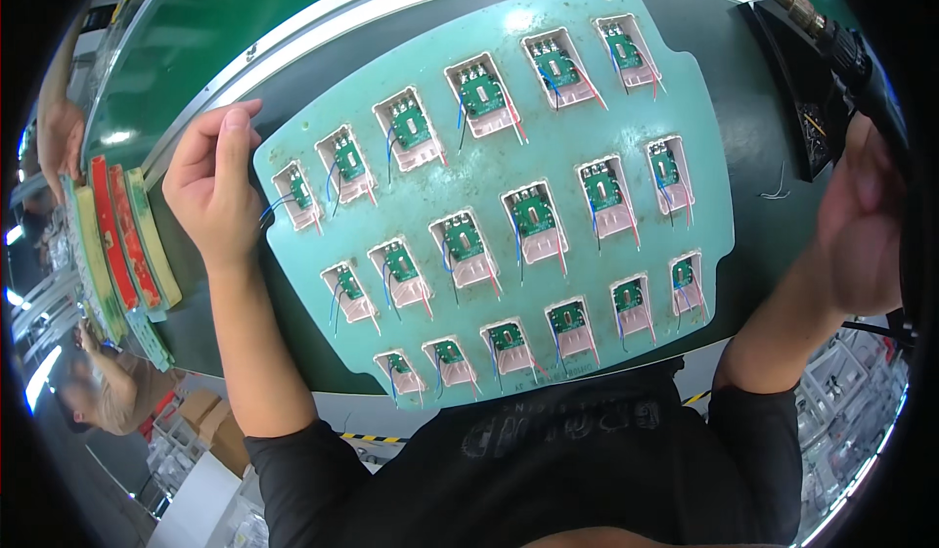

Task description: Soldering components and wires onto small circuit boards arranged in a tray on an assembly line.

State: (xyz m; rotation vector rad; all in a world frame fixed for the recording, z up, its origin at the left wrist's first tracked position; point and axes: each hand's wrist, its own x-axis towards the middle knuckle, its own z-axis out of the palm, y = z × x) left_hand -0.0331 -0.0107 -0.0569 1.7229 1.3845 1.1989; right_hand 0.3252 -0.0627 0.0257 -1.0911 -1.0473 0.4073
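Observation:
A large pale green fixture board lies tilted across the bench. Its cutouts hold several pale pink plastic housings, each with a green circuit board and thin blue, black, red and white wires. Beside the board's left edge is my left hand, fingers curled and thumb folded in; anything inside is hidden. My right hand is at the far right, blurred. A black tool with a metal collar, seemingly an electric screwdriver, passes in front of it; whether my fingers grip it is hidden.
A black tray of small dark screws stands at the right, beside a loose bit of wire. Red, yellow and green strips are stacked at the left. Another person's hand is near them. Cardboard boxes sit below.

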